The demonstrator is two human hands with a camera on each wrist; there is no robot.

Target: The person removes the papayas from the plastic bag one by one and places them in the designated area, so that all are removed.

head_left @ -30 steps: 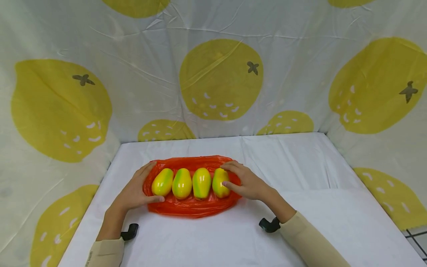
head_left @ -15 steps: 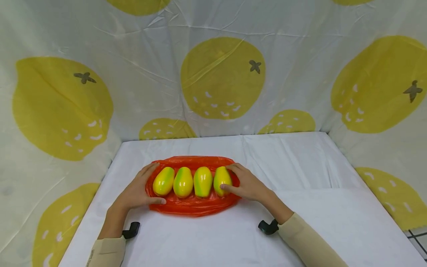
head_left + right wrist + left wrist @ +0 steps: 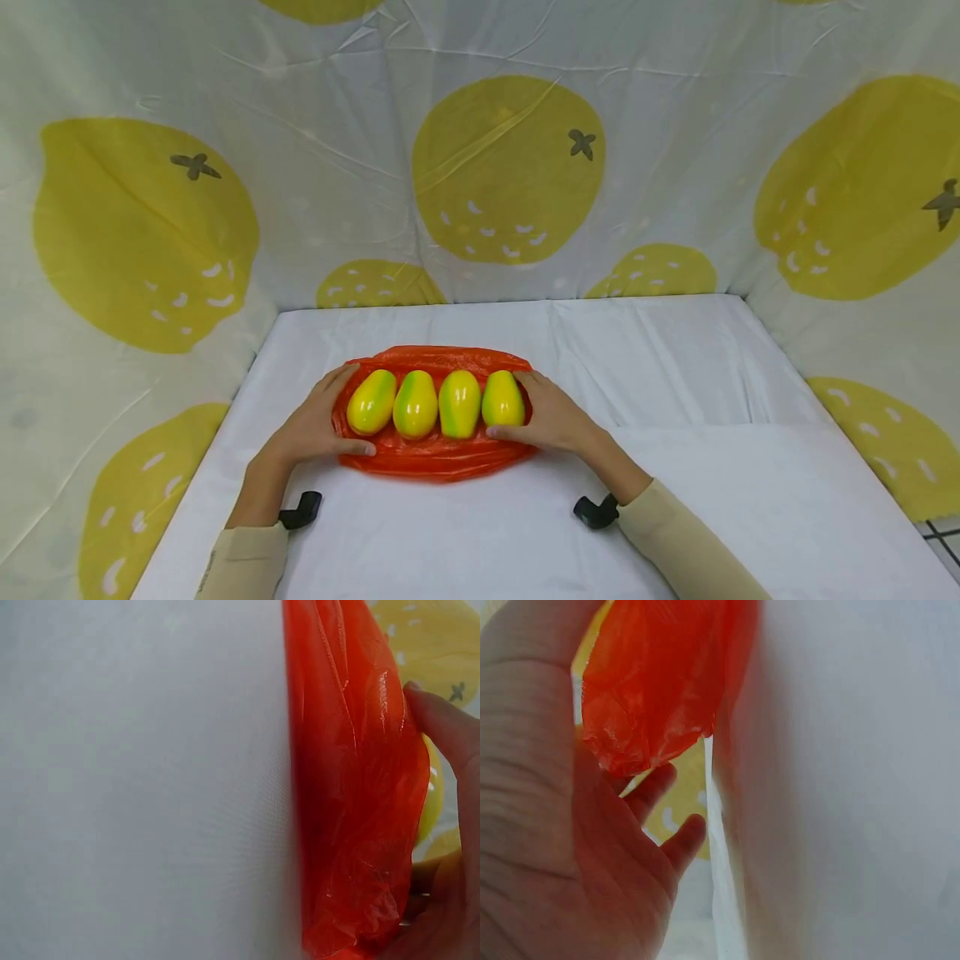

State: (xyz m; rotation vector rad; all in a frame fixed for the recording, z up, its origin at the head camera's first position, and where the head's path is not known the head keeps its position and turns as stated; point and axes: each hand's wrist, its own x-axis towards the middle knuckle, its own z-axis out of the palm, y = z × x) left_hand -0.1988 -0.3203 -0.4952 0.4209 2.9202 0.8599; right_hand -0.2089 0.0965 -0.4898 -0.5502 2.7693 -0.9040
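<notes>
A red plastic bag (image 3: pixel 450 461) lies spread on the white table in the head view, its edges bunched up around a row of several glossy yellow-green, papaya-like fruits (image 3: pixel 372 404). My left hand (image 3: pixel 311 425) cups the bag's left end, thumb along the front and fingers toward the back. In the left wrist view its fingers are loosely spread beside the red film (image 3: pixel 656 682). My right hand (image 3: pixel 551 412) cups the opposite end, thumb in front of the rightmost fruit (image 3: pixel 503 400). The right wrist view has that thumb (image 3: pixel 442 724) at the bag's upper edge; the other fingers are partly hidden.
White cloth (image 3: pixel 450 542) covers the table. Fabric printed with yellow lemons (image 3: pixel 510 171) rises behind it and at both sides. A dark wrist mount (image 3: pixel 596 512) sits on the right wrist, another (image 3: pixel 302 510) on the left.
My right hand's thumb and fingers have shifted off the rightmost fruit toward the bag's right end. The left hand stays at its end, and the view has tilted slightly.
</notes>
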